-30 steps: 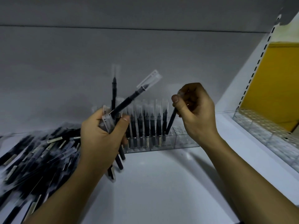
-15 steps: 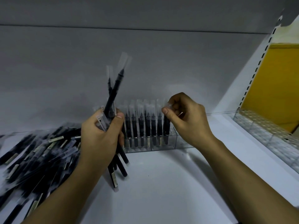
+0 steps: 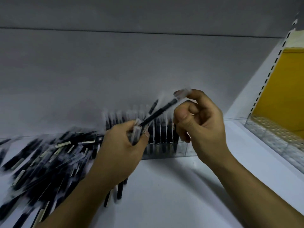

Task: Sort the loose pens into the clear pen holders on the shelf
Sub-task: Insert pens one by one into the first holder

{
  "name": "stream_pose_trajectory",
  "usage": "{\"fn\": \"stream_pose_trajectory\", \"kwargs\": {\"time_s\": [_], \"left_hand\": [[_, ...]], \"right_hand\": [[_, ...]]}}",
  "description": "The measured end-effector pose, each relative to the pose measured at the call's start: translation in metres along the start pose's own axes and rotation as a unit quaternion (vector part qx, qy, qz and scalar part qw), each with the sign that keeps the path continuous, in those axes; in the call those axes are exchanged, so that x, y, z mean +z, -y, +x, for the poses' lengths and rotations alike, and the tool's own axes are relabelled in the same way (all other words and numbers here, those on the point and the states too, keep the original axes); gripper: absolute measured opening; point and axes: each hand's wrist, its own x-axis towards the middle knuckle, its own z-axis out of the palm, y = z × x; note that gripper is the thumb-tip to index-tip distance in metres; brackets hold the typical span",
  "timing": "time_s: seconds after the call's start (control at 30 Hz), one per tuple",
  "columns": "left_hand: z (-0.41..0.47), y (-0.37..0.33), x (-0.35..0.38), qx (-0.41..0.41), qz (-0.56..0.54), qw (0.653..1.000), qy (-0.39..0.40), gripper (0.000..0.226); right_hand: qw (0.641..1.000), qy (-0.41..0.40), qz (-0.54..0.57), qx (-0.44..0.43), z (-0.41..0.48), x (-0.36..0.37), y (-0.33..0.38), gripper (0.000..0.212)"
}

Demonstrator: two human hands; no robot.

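Now we see the right hand (image 3: 201,125) lifted away from the clear pen holder (image 3: 181,151), where half a second ago it was seating a pen in the row. Its fingers (image 3: 196,94) curl to pinch, as far as the blur lets us judge, the clear cap of a black pen (image 3: 158,112). That pen juts from the bundle of pens (image 3: 136,134) gripped in the left hand (image 3: 120,150). One more slot filled, we reckon; loose pens (image 3: 49,155) still heap the shelf (image 3: 172,195).

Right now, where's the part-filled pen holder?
Head view, centre: the pen holder stands against the back wall, just right of the loose pen pile.
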Motion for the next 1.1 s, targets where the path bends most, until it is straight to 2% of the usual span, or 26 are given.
{"fn": "stream_pose_trajectory", "kwargs": {"time_s": [0.1, 0.27, 0.43, 0.53, 0.6, 0.67, 0.73, 0.8, 1.1], "left_hand": [[-0.003, -0.001, 0.002, 0.003, 0.03, 0.999, 0.024, 0.032], [-0.003, -0.003, 0.002, 0.013, 0.059, 0.998, 0.02, 0.032], [0.0, -0.006, 0.0, -0.008, 0.001, 0.999, -0.039, 0.029], [0.001, -0.013, 0.001, 0.011, -0.029, 0.995, -0.098, 0.016], [0.0, -0.015, 0.002, 0.035, -0.043, 0.993, -0.106, 0.005], [-0.003, -0.015, 0.005, 0.057, -0.054, 0.991, -0.111, 0.009], [-0.006, -0.014, 0.006, 0.061, -0.068, 0.989, -0.119, 0.011], [-0.006, -0.013, 0.008, 0.047, -0.067, 0.989, -0.126, 0.004], [-0.009, -0.007, 0.009, 0.011, -0.076, 0.984, -0.158, 0.013]], "right_hand": [[0.999, -0.039, 0.013, 0.017, 0.002, 0.002, 0.005, 0.016], [0.991, -0.106, 0.037, 0.066, 0.006, -0.007, 0.006, 0.022], [0.979, -0.169, 0.072, 0.087, 0.015, -0.021, 0.005, 0.021], [0.973, -0.192, 0.063, 0.112, 0.017, -0.025, 0.001, 0.018], [0.969, -0.212, 0.04, 0.119, 0.018, -0.028, -0.003, 0.02], [0.966, -0.231, 0.02, 0.112, 0.02, -0.032, -0.005, 0.021], [0.964, -0.245, 0.011, 0.1, 0.022, -0.037, -0.006, 0.022], [0.961, -0.26, 0.0, 0.096, 0.024, -0.044, -0.009, 0.023], [0.958, -0.261, -0.024, 0.116, 0.028, -0.054, -0.021, 0.027]]}}
